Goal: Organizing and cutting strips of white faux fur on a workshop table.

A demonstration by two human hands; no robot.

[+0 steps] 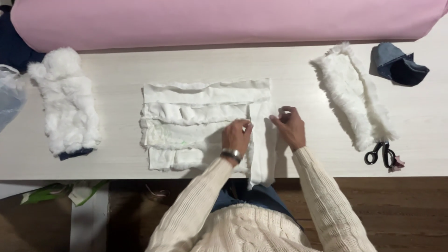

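Near the middle of the bench's front edge lay a vertical strip of white fabric, its lower end hanging just over that edge, and both hands worked at its upper part. The left hand rested palm down to the strip's left, knuckles raised, its fingertips drawn together in a pinch on the strip's left edge. A metal watch circled that wrist, and the forearm, in a cream cable-knit sleeve, ran back toward the front edge at a slant. The right hand sat on the strip's right side, wrist bent inward, with thumb and forefinger closed on the cloth's right edge while the other fingers curled loosely above it. Touching the strip on its left was a stack of white fabric strips laid crosswise in rows, reaching toward the middle of the bench. Well apart, toward the left end, lay a white fur piece with a dark denim edge showing at its bottom. Toward the right end lay a longer white fur band set at an angle, with black-handled scissors touching its lower tip near the front edge. A folded denim scrap sat near the back right corner. Along the back edge stretched a pink fabric roll.
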